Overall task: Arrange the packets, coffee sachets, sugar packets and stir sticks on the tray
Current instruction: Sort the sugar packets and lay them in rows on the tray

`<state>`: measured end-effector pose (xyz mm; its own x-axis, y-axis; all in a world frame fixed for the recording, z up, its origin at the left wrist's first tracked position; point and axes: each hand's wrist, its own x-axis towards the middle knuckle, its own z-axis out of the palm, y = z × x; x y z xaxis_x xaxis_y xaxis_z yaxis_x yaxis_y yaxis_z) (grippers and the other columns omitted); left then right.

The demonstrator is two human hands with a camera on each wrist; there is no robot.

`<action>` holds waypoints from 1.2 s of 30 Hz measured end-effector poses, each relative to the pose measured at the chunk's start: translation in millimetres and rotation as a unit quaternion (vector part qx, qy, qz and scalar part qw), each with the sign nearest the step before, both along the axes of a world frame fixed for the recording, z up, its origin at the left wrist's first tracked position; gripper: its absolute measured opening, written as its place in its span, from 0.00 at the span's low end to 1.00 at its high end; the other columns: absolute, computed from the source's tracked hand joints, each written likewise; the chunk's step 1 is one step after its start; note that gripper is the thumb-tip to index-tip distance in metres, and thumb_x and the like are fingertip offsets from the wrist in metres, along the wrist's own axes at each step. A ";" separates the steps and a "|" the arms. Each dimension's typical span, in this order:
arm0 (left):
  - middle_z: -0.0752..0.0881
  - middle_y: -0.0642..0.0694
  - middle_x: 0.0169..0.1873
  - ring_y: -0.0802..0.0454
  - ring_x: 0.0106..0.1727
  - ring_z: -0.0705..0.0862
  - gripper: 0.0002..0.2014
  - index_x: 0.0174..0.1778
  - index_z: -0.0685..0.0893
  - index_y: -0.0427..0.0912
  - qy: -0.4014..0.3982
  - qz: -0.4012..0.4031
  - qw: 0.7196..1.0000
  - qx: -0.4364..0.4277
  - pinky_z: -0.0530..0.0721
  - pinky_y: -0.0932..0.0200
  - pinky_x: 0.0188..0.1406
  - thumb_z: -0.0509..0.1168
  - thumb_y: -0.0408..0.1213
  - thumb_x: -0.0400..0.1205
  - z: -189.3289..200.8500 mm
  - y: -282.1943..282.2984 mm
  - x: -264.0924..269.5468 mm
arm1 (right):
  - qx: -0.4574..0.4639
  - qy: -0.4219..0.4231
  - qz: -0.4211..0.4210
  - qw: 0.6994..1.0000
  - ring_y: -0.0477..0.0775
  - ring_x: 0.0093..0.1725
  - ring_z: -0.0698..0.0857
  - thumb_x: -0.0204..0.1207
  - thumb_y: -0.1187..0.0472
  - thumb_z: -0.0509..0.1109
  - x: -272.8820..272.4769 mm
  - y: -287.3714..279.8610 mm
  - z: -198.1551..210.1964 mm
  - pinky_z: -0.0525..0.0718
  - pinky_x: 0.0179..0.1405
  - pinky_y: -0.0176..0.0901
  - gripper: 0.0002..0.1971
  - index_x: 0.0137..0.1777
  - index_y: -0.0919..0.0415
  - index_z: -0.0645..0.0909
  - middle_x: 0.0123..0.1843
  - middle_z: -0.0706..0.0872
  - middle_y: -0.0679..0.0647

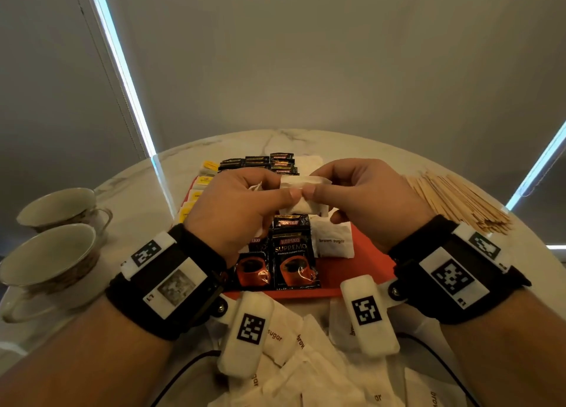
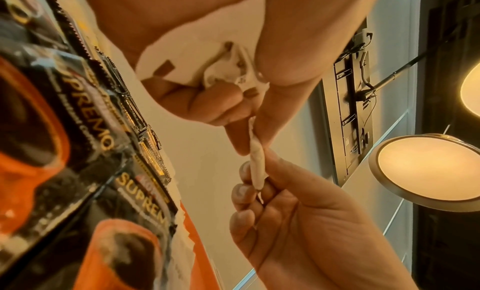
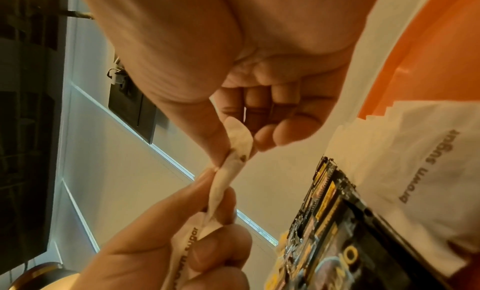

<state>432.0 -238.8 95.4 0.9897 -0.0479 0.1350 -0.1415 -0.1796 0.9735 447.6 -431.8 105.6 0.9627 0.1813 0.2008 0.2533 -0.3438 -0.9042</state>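
Both hands hover above the orange tray (image 1: pixel 361 271). My left hand (image 1: pixel 288 193) and right hand (image 1: pixel 317 189) pinch one white brown sugar packet (image 1: pixel 301 192) between thumb and forefinger, thumbs nearly touching. The left wrist view shows that packet (image 2: pixel 255 162) edge-on, with more crumpled sugar packets (image 2: pixel 207 68) tucked in the left palm. Black Kopiko coffee sachets (image 1: pixel 294 259) and another sugar packet (image 1: pixel 333 241) lie on the tray below. Wooden stir sticks (image 1: pixel 456 201) are piled on the table to the right.
Yellow packets (image 1: pixel 196 192) line the tray's left side, with small black sachets (image 1: pixel 269 161) at its back. Two cups (image 1: pixel 52 253) stand at the left. Several loose sugar packets (image 1: pixel 306 360) and cables lie near the round marble table's front edge.
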 end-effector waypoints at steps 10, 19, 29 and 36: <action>0.89 0.46 0.34 0.57 0.25 0.75 0.14 0.47 0.91 0.40 0.076 0.011 0.995 -0.068 0.71 0.64 0.18 0.67 0.45 0.89 -5.2 1.2 8.0 | -0.096 0.105 -0.070 0.987 0.47 0.24 0.75 0.77 0.68 0.72 6.9 -13.5 3.5 0.70 0.19 0.39 0.10 0.39 0.55 0.91 0.29 0.86 0.53; 0.85 0.48 0.31 0.57 0.24 0.73 0.09 0.46 0.88 0.40 0.094 0.027 0.986 -0.138 0.68 0.65 0.16 0.68 0.39 0.88 -1.5 6.9 12.4 | -0.129 0.205 -0.098 0.965 0.61 0.36 0.76 0.76 0.67 0.74 -1.9 -24.0 -9.1 0.70 0.26 0.44 0.07 0.41 0.57 0.92 0.45 0.91 0.72; 0.84 0.48 0.31 0.57 0.23 0.73 0.07 0.48 0.87 0.40 0.099 0.036 0.981 -0.165 0.68 0.65 0.15 0.68 0.39 0.88 0.0 7.2 11.8 | -0.138 0.248 -0.092 0.954 0.51 0.24 0.80 0.75 0.67 0.79 -13.0 -23.8 -16.6 0.78 0.21 0.38 0.04 0.48 0.60 0.91 0.31 0.86 0.57; 0.84 0.48 0.31 0.56 0.24 0.73 0.07 0.47 0.87 0.41 0.097 0.032 0.983 -0.156 0.69 0.64 0.16 0.69 0.40 0.87 -3.2 5.9 11.3 | -0.130 0.225 -0.082 0.962 0.47 0.23 0.80 0.77 0.67 0.78 -14.4 -22.9 -14.3 0.79 0.20 0.34 0.05 0.50 0.57 0.91 0.31 0.86 0.54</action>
